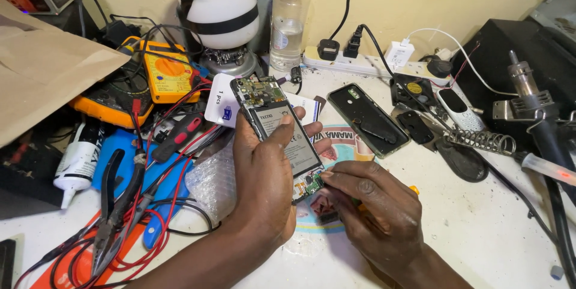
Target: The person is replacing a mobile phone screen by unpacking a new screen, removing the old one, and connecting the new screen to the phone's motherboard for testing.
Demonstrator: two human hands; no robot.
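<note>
The left hand grips an opened phone, battery exposed. The right hand pinches a tool at its lower board. At twelve o'clock stands a nearly empty clear bottle.

On the counter, the opened phone sits at centre between the left hand and right hand. Pliers lie to its left, a phone back cover to its right, a bottle behind.
</note>
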